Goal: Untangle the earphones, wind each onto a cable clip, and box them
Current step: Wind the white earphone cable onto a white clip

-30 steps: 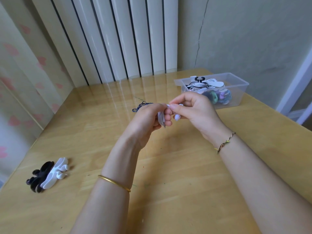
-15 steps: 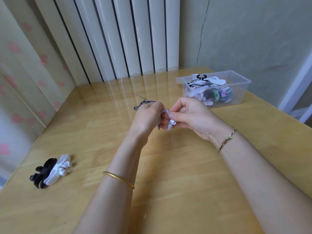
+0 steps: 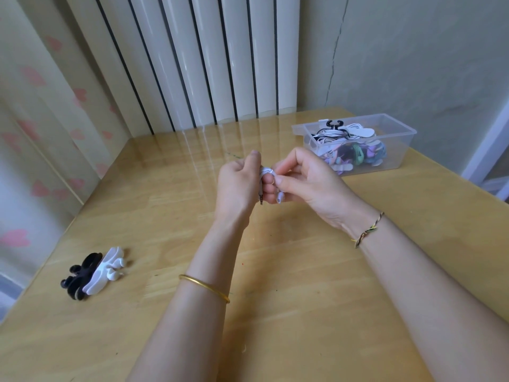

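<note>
1. Head view (the only one): both hands are raised over the middle of the tabletop (image 3: 303, 271), pressed close together around one white earphone (image 3: 266, 172).
2. Left hand (image 3: 237, 186): fingers curled round the wound bundle, thumb up on top. The clip under the coils is mostly hidden, so I can't tell how it sits.
3. Right hand (image 3: 305, 183): thumb and forefinger pinch the cord at the top of the bundle, the other fingers curled beneath it.
4. The bundle's long axis runs roughly vertical. The jack plug (image 3: 261, 198) pokes out of the bottom pointing down, and an earbud (image 3: 280, 198) hangs just beside it.
5. Judgement: winding is near done. Only short ends look loose, so what's left is tucking them in.
6. Key relation: the box (image 3: 396, 161) lies right of the hands and further away, well apart from them. The right hand is the nearer one, so the drop-off is probably a right-hand reach up and to the right.
7. The box is open-topped and already holds a pile of wound earphones (image 3: 347, 150). The new one would go on top.
8. Spare clips, one black (image 3: 80, 277) and one white (image 3: 106, 268), lie touching at the near left of the tabletop. The left hand is nearer for the next pick.
9. Risk: the coils could spring loose if the pinch lets go before the ends are locked.
</note>
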A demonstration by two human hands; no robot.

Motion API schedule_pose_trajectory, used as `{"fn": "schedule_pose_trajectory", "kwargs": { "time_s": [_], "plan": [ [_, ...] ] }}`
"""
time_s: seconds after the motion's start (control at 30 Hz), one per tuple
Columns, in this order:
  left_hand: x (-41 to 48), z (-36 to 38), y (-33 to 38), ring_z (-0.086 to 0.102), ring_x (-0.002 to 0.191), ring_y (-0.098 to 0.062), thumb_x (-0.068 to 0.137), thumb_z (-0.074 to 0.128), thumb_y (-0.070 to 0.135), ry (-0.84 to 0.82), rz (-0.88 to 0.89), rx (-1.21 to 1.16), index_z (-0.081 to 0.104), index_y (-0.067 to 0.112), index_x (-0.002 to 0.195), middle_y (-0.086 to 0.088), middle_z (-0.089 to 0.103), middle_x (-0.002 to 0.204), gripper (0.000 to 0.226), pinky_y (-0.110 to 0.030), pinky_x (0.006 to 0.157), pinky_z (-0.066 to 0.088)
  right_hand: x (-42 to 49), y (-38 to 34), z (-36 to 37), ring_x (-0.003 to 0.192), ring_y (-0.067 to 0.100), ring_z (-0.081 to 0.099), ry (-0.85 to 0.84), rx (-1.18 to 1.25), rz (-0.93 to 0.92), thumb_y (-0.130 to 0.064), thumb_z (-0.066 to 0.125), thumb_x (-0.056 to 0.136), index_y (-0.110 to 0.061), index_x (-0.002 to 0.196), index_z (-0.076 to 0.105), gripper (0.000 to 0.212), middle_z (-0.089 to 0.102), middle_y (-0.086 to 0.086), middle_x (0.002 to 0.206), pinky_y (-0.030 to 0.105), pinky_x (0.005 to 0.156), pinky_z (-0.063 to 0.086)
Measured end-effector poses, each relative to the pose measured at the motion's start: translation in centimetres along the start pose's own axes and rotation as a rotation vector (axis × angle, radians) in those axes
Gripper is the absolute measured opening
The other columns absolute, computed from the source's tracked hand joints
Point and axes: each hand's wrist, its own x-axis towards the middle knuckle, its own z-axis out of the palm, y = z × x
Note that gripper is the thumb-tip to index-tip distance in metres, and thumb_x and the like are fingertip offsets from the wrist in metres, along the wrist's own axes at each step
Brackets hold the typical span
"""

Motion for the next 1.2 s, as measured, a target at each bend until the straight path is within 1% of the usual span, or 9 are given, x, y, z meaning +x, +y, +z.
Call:
{"fn": "schedule_pose_trajectory", "kwargs": {
  "time_s": [0.1, 0.2, 0.3, 0.4, 0.6, 0.73, 0.9, 1.07, 1.2],
  "plan": [
    [0.2, -1.1, 0.4, 0.057, 0.046, -0.014, 0.098, 0.042, 0.021, -0.167, -0.110, -0.026, 0.059, 0.008, 0.067, -0.001, 0.060, 0.052, 0.038, -0.022, 0.055, 0.042, -0.2, -0.3, -0.3, 0.070, 0.023, 0.062, 0.004, 0.046, -0.009, 0.008, 0.052, 0.091, -0.008, 0.084, 0.046, 0.019, 0.059, 0.013, 0.089, 0.035, 0.070, 0.057],
    [0.1, -2.4, 0.6, 0.069, 0.067, -0.013, 0.095, 0.038, 0.016, -0.420, -0.290, -0.183, 0.067, 0.011, 0.080, -0.002, 0.071, 0.073, 0.033, -0.025, 0.070, 0.040, -0.1, -0.6, -1.1, 0.066, 0.020, 0.059, -0.010, 0.095, 0.023, 0.008, 0.051, 0.091, -0.007, 0.084, 0.048, 0.017, 0.058, 0.015, 0.087, 0.030, 0.064, 0.054],
    [0.4, -3.1, 0.4, 0.071, 0.084, -0.014, 0.095, 0.042, 0.015, -0.535, -0.352, -0.253, 0.071, 0.011, 0.087, -0.005, 0.074, 0.090, 0.031, -0.024, 0.074, 0.043, 0.3, -0.7, -1.8, 0.064, 0.015, 0.060, -0.070, 0.151, 0.096, 0.007, 0.049, 0.092, -0.007, 0.084, 0.050, 0.016, 0.060, 0.012, 0.080, 0.033, 0.062, 0.055],
    [0.6, -3.3, 0.3, 0.071, 0.087, -0.015, 0.087, 0.053, 0.021, -0.550, -0.319, -0.287, 0.073, 0.009, 0.091, -0.007, 0.074, 0.092, 0.024, -0.023, 0.071, 0.047, 0.7, -0.3, -1.9, 0.067, 0.016, 0.062, -0.106, 0.313, 0.145, 0.007, 0.047, 0.091, -0.007, 0.083, 0.050, 0.017, 0.063, 0.009, 0.079, 0.038, 0.064, 0.057],
    [0.4, -2.4, -1.6, 0.072, 0.069, -0.011, 0.084, 0.058, 0.023, -0.419, -0.321, -0.379, 0.076, 0.010, 0.076, -0.006, 0.074, 0.078, 0.024, -0.016, 0.054, 0.047, 0.2, 1.3, -1.0, 0.063, 0.014, 0.065, -0.049, 0.440, 0.184, 0.004, 0.051, 0.086, -0.008, 0.081, 0.050, 0.013, 0.067, 0.005, 0.073, 0.035, 0.059, 0.057],
    [0.5, -1.4, -2.4, 0.058, 0.047, -0.006, 0.089, 0.062, 0.032, -0.221, -0.313, -0.316, 0.071, 0.014, 0.062, 0.000, 0.066, 0.057, 0.033, -0.012, 0.039, 0.036, 0.1, 2.0, -0.3, 0.066, 0.019, 0.065, 0.002, 0.403, 0.196, 0.004, 0.055, 0.086, -0.008, 0.082, 0.052, 0.013, 0.065, 0.011, 0.079, 0.039, 0.064, 0.059],
    [0.7, -0.6, -3.2, 0.042, 0.033, -0.010, 0.097, 0.051, 0.033, 0.101, -0.131, -0.044, 0.049, 0.010, 0.056, 0.002, 0.048, 0.039, 0.046, -0.019, 0.041, 0.032, -0.2, 2.4, 1.7, 0.061, 0.023, 0.064, 0.065, 0.225, 0.143, 0.009, 0.056, 0.088, -0.007, 0.080, 0.049, 0.019, 0.064, 0.014, 0.078, 0.032, 0.062, 0.057],
    [0.4, -0.4, -3.1, 0.042, 0.030, -0.007, 0.100, 0.046, 0.026, 0.169, 0.039, 0.050, 0.048, 0.008, 0.057, 0.004, 0.048, 0.036, 0.046, -0.015, 0.037, 0.033, -0.1, 2.5, 2.2, 0.062, 0.024, 0.062, 0.109, 0.191, 0.089, 0.010, 0.054, 0.088, -0.006, 0.080, 0.048, 0.020, 0.061, 0.020, 0.082, 0.045, 0.069, 0.056],
    [0.9, -0.8, -3.6, 0.041, 0.030, -0.011, 0.099, 0.048, 0.026, 0.196, 0.141, 0.126, 0.039, 0.013, 0.060, -0.003, 0.041, 0.046, 0.042, -0.021, 0.040, 0.030, -0.2, 2.5, 2.6, 0.060, 0.023, 0.064, 0.109, 0.171, 0.080, 0.010, 0.056, 0.087, -0.006, 0.080, 0.048, 0.020, 0.056, 0.018, 0.078, 0.042, 0.068, 0.056]
  ]
}}
